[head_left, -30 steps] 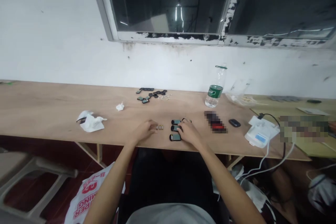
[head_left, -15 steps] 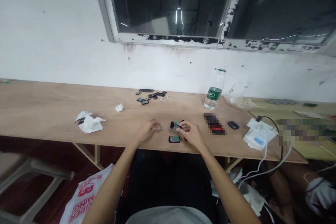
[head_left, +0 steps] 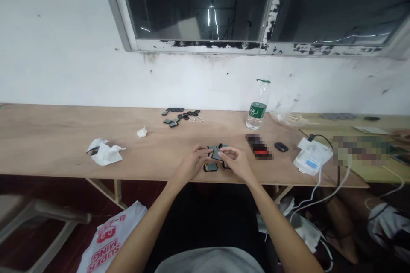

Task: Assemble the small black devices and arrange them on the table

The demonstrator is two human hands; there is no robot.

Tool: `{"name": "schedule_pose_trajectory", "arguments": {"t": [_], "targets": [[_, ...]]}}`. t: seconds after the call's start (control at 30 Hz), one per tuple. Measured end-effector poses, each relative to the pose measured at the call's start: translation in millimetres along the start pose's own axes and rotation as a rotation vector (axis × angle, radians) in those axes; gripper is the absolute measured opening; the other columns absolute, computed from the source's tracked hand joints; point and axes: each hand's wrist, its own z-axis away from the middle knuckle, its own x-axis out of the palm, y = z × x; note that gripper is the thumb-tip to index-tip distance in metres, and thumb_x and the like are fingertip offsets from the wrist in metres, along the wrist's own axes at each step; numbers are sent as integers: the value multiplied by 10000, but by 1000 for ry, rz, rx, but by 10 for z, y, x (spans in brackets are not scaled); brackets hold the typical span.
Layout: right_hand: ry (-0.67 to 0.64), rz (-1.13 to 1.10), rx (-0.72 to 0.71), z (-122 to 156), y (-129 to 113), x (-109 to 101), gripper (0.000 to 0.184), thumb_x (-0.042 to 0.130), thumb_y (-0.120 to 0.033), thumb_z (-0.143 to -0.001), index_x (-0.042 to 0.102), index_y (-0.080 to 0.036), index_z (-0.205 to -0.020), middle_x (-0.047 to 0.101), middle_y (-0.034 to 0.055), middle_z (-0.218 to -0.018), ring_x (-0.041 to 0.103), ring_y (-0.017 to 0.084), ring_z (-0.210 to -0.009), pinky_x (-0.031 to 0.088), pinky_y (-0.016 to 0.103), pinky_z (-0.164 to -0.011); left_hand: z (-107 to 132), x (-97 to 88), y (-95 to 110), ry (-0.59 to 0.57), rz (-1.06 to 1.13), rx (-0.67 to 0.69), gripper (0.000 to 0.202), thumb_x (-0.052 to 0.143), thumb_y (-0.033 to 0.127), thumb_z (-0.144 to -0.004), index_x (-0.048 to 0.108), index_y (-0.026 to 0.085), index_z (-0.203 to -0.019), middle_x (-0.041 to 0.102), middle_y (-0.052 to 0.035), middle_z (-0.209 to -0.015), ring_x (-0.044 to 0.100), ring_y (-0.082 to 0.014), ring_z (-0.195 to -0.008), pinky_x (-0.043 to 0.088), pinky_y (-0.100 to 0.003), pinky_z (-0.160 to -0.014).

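Observation:
Both hands meet over the table in the head view. The thumb and fingers of my right hand [head_left: 235, 162] pinch a small flat black-rimmed piece with a grey-green face [head_left: 215, 154], held tilted. My left hand [head_left: 194, 161] has its fingertips closed at that piece's left side; whatever sits between them is too small to make out. Just below, a similar black-rimmed grey-green piece [head_left: 210, 167] lies flat on the table. More such pieces lie partly hidden behind and under my right fingers.
Several small black-framed pieces [head_left: 173, 123] and scattered white bits [head_left: 198, 118] lie near the wall. A water bottle [head_left: 257, 111], a black oval object [head_left: 281, 147] and a white box with cables [head_left: 312, 157] are to the right. Crumpled tissue [head_left: 107, 153] lies left.
My left hand has moved right, bringing its fingertips to the piece in my right hand. A small pale item showed in my left fingers before. The camera view has shifted slightly.

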Motion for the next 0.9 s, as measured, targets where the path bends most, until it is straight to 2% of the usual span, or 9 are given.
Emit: {"name": "schedule_pose_trajectory", "arguments": {"t": [0.13, 0.27, 0.4, 0.47, 0.57, 0.73, 0.8, 0.9], "targets": [[-8, -44, 20, 13, -29, 9, 441, 834, -536, -732, 774, -159, -952, 780, 93, -861, 751, 249, -718, 656, 371, -659, -1, 21, -7, 41, 72, -41, 285, 592, 305, -980, 770, 227, -1188, 688, -106, -1195, 681, -248, -1122, 567, -412, -1009], [-25, -8, 1, 21, -61, 3, 440, 828, -531, -739, 781, -155, -963, 790, 107, -904, 765, 269, -788, 658, 386, -730, -18, 49, -25, 93, 249, -198, 248, 737, 373, -863, 818, 223, -1043, 747, -99, -1201, 688, -295, -1164, 562, -453, -1036], [-53, 4, 3, 42, -84, 22, 448, 812, -531, -752, 779, -149, -984, 794, 112, -918, 773, 275, -824, 656, 391, -776, -32, 64, -98, 97, 520, -377, 388, 877, 375, -668, 803, 179, -994, 790, -104, -1088, 732, -315, -1063, 594, -472, -984], [-65, 21, 4, 51, -81, 39, 437, 807, -530, -753, 785, -158, -981, 797, 108, -926, 776, 281, -847, 655, 395, -791, -31, 64, -136, 89, 575, -421, 443, 903, 349, -607, 783, 166, -993, 796, -103, -1027, 744, -304, -999, 614, -456, -928], [-91, 40, -9, 47, -51, 55, 416, 796, -530, -765, 798, -179, -988, 799, 109, -987, 777, 288, -883, 651, 402, -813, -26, 47, -135, 60, 493, -404, 413, 874, 327, -641, 761, 171, -1006, 786, -93, -1002, 735, -282, -978, 617, -420, -880], [-79, 33, -9, 3, 44, 64, 441, 783, -541, -782, 796, -173, -1026, 799, 110, -982, 774, 284, -864, 654, 406, -790, -20, 22, 2, 20, 174, -179, 309, 754, 321, -840, 749, 221, -1133, 730, -88, -1176, 703, -232, -993, 575, -384, -909], [-74, 43, -3, -20, 80, 52, 452, 766, -544, -798, 791, -169, -1049, 799, 106, -966, 771, 273, -841, 652, 395, -768, -23, 34, 18, 29, 86, -133, 286, 754, 305, -853, 750, 225, -1128, 730, -88, -1181, 690, -233, -1019, 556, -380, -928], [-59, 72, -4, -69, 111, -29, 464, 697, -555, -855, 774, -172, -1105, 795, 106, -977, 764, 253, -815, 639, 375, -748, -45, 58, -46, 25, 17, -145, 274, 764, 299, -851, 749, 225, -1114, 747, -76, -1170, 686, -239, -1041, 539, -373, -933]]}}
